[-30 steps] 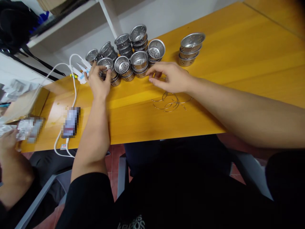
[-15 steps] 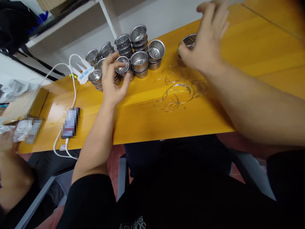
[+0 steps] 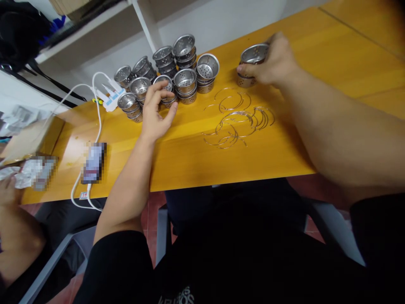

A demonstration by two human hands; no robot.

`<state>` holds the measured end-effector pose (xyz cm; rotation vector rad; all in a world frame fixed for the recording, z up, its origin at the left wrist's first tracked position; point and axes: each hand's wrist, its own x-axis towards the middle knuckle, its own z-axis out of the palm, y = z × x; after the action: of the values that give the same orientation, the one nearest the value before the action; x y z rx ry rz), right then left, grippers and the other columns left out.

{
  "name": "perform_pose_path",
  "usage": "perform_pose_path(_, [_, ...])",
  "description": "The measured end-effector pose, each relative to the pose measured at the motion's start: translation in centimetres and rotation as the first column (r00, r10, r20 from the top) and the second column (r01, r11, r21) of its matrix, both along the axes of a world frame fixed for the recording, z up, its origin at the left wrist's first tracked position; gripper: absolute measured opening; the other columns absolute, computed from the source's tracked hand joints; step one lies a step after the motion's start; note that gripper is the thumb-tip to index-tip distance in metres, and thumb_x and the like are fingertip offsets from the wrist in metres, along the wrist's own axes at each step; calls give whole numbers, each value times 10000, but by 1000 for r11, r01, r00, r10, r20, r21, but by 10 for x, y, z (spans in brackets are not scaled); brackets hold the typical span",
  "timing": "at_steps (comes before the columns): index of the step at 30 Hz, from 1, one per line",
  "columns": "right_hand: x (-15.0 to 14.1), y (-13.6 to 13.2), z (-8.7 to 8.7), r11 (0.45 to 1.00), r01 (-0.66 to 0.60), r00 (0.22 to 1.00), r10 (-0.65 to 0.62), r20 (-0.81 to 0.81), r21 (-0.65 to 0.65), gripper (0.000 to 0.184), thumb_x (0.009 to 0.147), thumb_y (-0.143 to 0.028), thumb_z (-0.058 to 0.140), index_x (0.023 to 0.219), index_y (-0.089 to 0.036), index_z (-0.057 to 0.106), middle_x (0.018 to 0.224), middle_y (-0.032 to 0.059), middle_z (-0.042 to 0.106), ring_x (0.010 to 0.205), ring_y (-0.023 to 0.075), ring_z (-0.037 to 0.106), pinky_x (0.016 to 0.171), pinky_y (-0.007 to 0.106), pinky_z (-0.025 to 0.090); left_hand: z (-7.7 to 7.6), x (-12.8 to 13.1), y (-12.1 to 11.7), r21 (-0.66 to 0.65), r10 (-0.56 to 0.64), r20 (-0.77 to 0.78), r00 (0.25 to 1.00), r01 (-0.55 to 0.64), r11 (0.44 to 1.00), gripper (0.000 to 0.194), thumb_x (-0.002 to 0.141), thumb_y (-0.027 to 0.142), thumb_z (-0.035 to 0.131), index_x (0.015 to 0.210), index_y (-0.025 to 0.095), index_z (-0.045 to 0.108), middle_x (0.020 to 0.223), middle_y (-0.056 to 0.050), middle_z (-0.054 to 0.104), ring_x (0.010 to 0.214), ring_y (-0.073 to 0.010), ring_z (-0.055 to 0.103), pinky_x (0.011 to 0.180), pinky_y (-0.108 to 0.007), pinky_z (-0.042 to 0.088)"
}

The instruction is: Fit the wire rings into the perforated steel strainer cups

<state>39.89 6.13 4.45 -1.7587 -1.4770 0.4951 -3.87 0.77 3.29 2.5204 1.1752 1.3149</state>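
Note:
My right hand (image 3: 275, 61) is wrapped round the upper perforated metal cup (image 3: 253, 54) of a stack at the right; a lower cup (image 3: 246, 81) shows beneath it. My left hand (image 3: 158, 112) holds nothing. Its curved fingers are apart, just in front of a stacked perforated cup (image 3: 165, 82), partly covering it. Several more stacks of perforated cups stand around it, among them a front stack (image 3: 185, 82) and a tall back stack (image 3: 184, 48). Thin curved wires (image 3: 238, 118) lie loose on the wooden table between my hands.
A phone (image 3: 94, 163) with a white cable and a white power strip (image 3: 113, 99) lie left of the cups. Farther left are a cardboard box (image 3: 52, 131), plastic wrapping and another person's hand (image 3: 8, 190). A white shelf (image 3: 85, 38) stands behind the table.
My right hand has come down from above the right-hand stack, and its fingers have closed round the upper cup. My left hand has shifted slightly right and stays open.

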Motion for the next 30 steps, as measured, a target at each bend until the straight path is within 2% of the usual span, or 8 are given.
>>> perform_pose_path(8, [-10,1,8,999,36,999,-36,2,1,764,969,-179,1203,1333,-294,541,1769,261,669,1621,411,651,1491,619,487,-3,-1,1,2,-15,-3,1000,15,1000,660,1130,984,699,1404,399,833,1727,-127,796,1716,-431,755,1536,-773,578])
perform_pose_path(11, [-15,-6,16,998,44,999,-44,11,-48,743,1032,-204,1188,1471,-224,588,1796,282,671,1647,427,671,1482,616,503,-2,-1,0,1,-28,-9,1000,28,1000,633,1140,958,711,1415,401,831,1725,-129,801,1709,-426,761,1523,-772,590])
perform_pose_path(14, [-20,-13,23,995,62,997,-59,42,-81,913,1068,-113,1141,1749,-78,535,1824,315,670,1685,417,689,1466,554,521,-2,-2,0,-15,-19,-8,1000,19,1000,640,1133,956,725,1411,390,832,1722,-136,805,1711,-433,759,1512,-783,600])
perform_pose_path(16, [-22,-15,26,996,52,998,-51,21,-77,1122,1070,-8,1091,1921,-32,361,1892,313,621,1758,362,645,1499,463,469,-2,-2,1,-23,-9,-5,1000,8,1000,651,1124,968,729,1398,387,836,1713,-135,810,1706,-430,762,1510,-776,606])
perform_pose_path(18, [-23,-15,27,997,41,999,-41,12,-70,1257,1044,87,1054,1982,-5,223,1949,312,563,1797,306,600,1505,390,431,-3,-3,1,-28,-3,-2,1000,3,1000,658,1112,978,740,1385,388,838,1702,-132,815,1699,-426,768,1509,-767,612])
perform_pose_path(21, [-23,-16,25,998,33,999,-31,37,-59,1120,1022,89,1070,1885,27,359,1874,313,628,1651,295,680,1412,402,505,-3,-3,1,-34,-1,0,1000,1,999,658,1102,980,761,1373,385,838,1696,-135,819,1689,-427,776,1493,-762,631])
perform_pose_path(25, [-23,-17,18,1000,-2,999,2,39,3,843,1068,24,1056,1667,-101,477,1723,255,726,1429,243,733,1280,380,548,-3,-3,1,-38,7,-2,1000,-7,999,679,1096,995,760,1361,374,835,1688,-141,823,1690,-430,778,1495,-761,630])
perform_pose_path(30, [-20,-15,12,998,-54,998,53,20,32,975,846,83,1184,1392,-282,464,1675,180,735,1455,252,718,1272,365,544,-3,-3,2,-37,-12,-10,1000,12,999,678,1116,991,730,1372,373,839,1701,-143,824,1701,-431,778,1544,-777,583])
